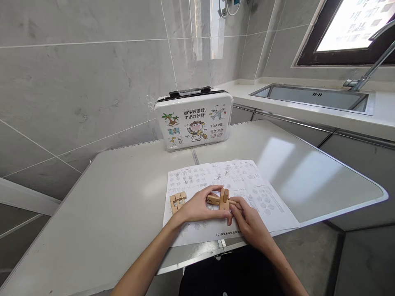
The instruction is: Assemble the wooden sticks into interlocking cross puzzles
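Over the printed sheet, my left hand (pixel 197 206) curls its thumb and fingers around a small cluster of notched wooden puzzle pieces (pixel 224 198). One piece stands upright in the cluster and another lies crosswise through it. From the other side, my right hand (pixel 251 222) pinches the cluster's right end, where a thin wooden part sticks out. Its fingertips partly hide that end. More notched wooden pieces (pixel 174 204) lie side by side on the sheet, left of my left hand. The instruction sheet (pixel 277 218) shows many small line drawings of puzzle shapes.
A white carry case (pixel 194 123) with cartoon prints stands at the back of the folding table (pixel 123 197), against the tiled wall. A sink (pixel 311 96) with a faucet (pixel 367 76) is set in the counter to the right. The table's front edge is close to my lap.
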